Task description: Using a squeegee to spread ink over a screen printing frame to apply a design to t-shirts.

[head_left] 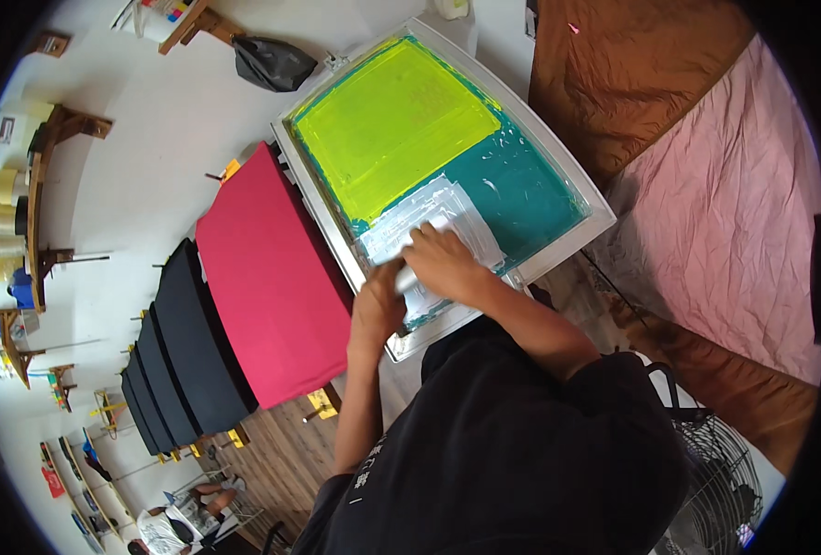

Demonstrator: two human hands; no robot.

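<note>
A screen-printing frame with teal mesh lies tilted before me, a large yellow-green ink area on its far part. A smeared patch of white ink is on its near left part. Over that patch my left hand and my right hand are closed on a pale bar, which looks like a squeegee; both hands hide much of it. My right hand is a little higher and to the right of my left.
Left of the frame are a red-covered board and several black boards. Wall shelves hold containers. Brown cloth and pink cloth hang at right, above a wire fan. A seated person is at bottom left.
</note>
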